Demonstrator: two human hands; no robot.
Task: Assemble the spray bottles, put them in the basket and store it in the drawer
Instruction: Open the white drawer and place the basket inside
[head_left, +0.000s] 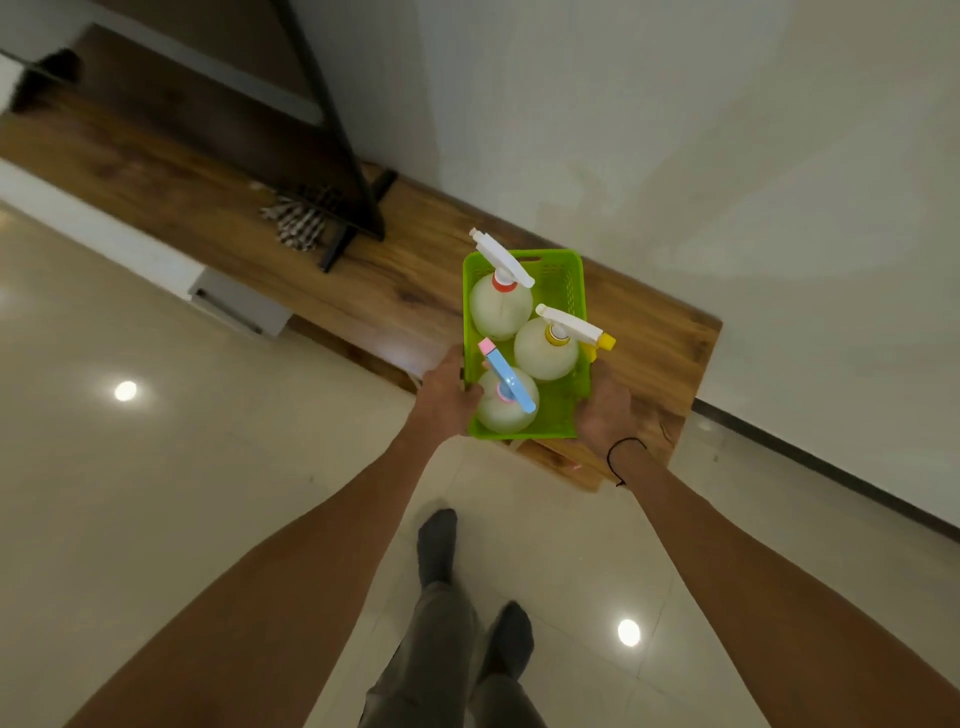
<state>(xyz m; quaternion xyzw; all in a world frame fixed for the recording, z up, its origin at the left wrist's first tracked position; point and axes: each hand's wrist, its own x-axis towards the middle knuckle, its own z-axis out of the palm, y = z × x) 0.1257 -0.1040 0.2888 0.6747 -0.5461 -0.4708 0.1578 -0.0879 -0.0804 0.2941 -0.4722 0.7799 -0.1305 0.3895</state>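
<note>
A bright green plastic basket (563, 275) is held between both hands above the near edge of a low wooden cabinet top (654, 343). Three round pale spray bottles stand in it: one with a white trigger and red collar (500, 306) at the far end, one with a white and yellow trigger (546, 349) in the middle right, one with a blue and pink trigger (506, 402) nearest me. My left hand (445, 387) grips the basket's left wall. My right hand (605, 408) grips its right wall; a black cord circles that wrist.
The wooden top runs along a white wall (727, 156). A black metal frame (332, 130) stands on it at the left, with a striped cloth (297, 221) at its foot. A grey drawer front (236, 306) shows below the top. My socked feet (439, 545) stand on glossy tile.
</note>
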